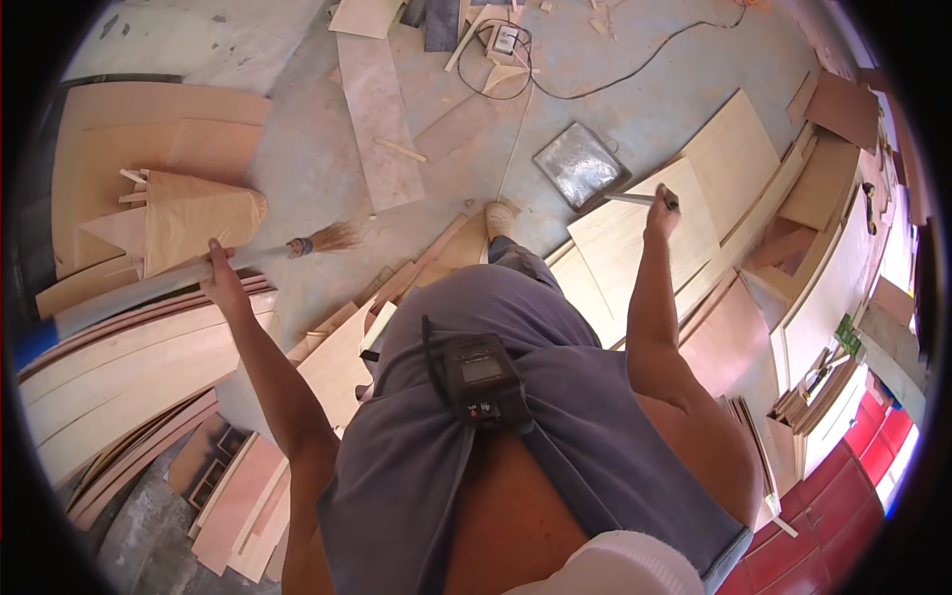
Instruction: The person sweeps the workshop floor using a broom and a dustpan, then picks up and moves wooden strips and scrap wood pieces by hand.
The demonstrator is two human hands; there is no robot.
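Observation:
On the left, my left hand (224, 276) is closed around the pale handle of a broom (266, 255). Its straw bristles (335, 238) point right, toward the middle of the floor. My right hand (660, 214) grips the end of a dustpan's handle. The dustpan (581, 167) is a square, silvery metal pan with a dark rim, ahead of my foot and left of that hand. Whether it touches the floor, I cannot tell. A beige clog (501, 220) shows on my one visible foot.
Plywood sheets (149, 342) are stacked at left, with cut boards (211, 203) above them. More plywood (729, 159) lies at right. Long strips (382, 129) and scraps cover part of the far floor. A black cable (635, 89) trails from a socket box (506, 40).

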